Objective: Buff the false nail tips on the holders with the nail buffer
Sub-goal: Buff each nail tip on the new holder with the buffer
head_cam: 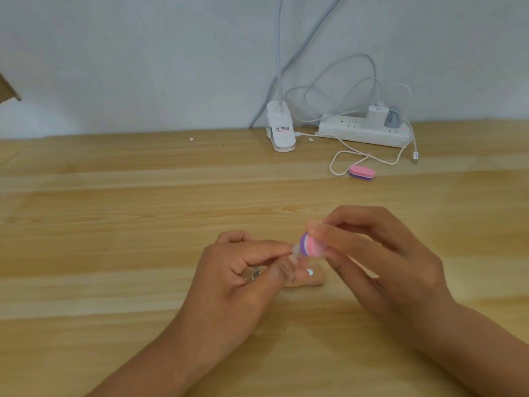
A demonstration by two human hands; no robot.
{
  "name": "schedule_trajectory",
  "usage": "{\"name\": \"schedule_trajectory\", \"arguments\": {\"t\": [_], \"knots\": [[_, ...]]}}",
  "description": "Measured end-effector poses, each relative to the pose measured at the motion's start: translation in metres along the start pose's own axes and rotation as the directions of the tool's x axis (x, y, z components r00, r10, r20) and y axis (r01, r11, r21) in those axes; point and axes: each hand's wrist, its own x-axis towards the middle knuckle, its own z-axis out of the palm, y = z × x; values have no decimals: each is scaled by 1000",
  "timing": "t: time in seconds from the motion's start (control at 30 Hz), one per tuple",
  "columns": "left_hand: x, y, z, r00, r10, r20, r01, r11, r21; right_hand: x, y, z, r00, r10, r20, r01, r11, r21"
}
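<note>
Tip (295,250) (clear, blurred) sits lower centre, pinched by left hand (234,276); buffer (312,245), pinched in right hand (386,259), touches it from the right.

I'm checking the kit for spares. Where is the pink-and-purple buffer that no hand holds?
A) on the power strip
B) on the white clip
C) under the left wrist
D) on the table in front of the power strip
D: the spare buffer lies on the table in front of the power strip; the right hand holds the other buffer.
</note>
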Motion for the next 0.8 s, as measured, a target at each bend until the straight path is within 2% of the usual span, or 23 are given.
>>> {"name": "schedule_trajectory", "arguments": {"t": [0.07,0.17,0.23,0.3,0.37,0.43,0.5,0.57,0.67,0.73,0.8], "knots": [[0,2,1,1000,24,15,-25,999,27,-4,-9,1,997,67,37,-71,988,134],[-1,4,0,999,25,24,-25,1000,-4,-5,-4,3,997,-73,8,74,995,-72],[-1,3,-1,1000,-4,3,4,999,-37,-2,6,0,997,-66,-29,61,988,-144],[0,3,-2,1000,-17,3,17,999,-38,0,3,0,997,-42,-64,37,996,-81],[0,3,-2,999,-7,36,7,1000,-17,-3,-6,3,999,-42,-17,43,998,37],[-2,3,-2,997,7,78,-7,1000,0,-5,-5,4,985,-169,15,170,980,-100],[-3,1,-3,996,-23,91,25,999,-20,-3,5,0,982,-187,7,185,964,-189],[-2,1,-4,994,-67,92,75,994,-80,-1,8,-2,989,-145,-37,138,978,-158],[-1,2,-4,995,-13,94,19,998,-67,-6,-3,4,986,-161,-38,158,985,-65],[-2,2,-4,993,14,115,-9,999,-44,-7,-3,5,974,-225,14,226,970,-93],[-3,0,-4,994,-3,112,12,997,-80,-3,7,1,980,-201,8,200,970,-141]]}}
